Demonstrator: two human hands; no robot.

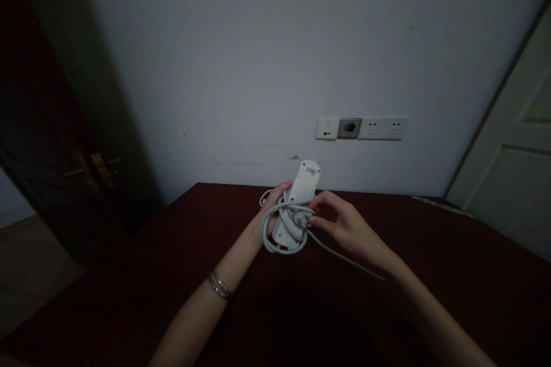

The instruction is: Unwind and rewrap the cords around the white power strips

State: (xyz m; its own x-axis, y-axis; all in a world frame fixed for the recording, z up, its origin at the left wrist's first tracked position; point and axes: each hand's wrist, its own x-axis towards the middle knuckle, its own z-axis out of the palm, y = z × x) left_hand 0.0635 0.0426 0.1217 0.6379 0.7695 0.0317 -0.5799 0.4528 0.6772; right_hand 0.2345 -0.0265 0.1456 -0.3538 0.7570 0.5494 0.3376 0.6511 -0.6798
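A white power strip (306,182) is held at a tilt above the dark red table, its back with a small label and screws facing me. My left hand (275,199) is closed around its left side, with part of the fingers hidden behind it. A grey-white power cord (263,228) is looped around the strip's lower half, and one length trails off to the lower right. Among the loops sits the cord's plug (301,218). At the strip's right side, my right hand (342,221) pinches the plug end of the cord between thumb and index finger.
The dark red table (241,309) runs up to a pale wall. Wall sockets (383,128) are set above its back edge, beside a grey outlet plate (349,128). A dark door with a brass handle (102,169) stands at left, a white panelled door (520,143) at right.
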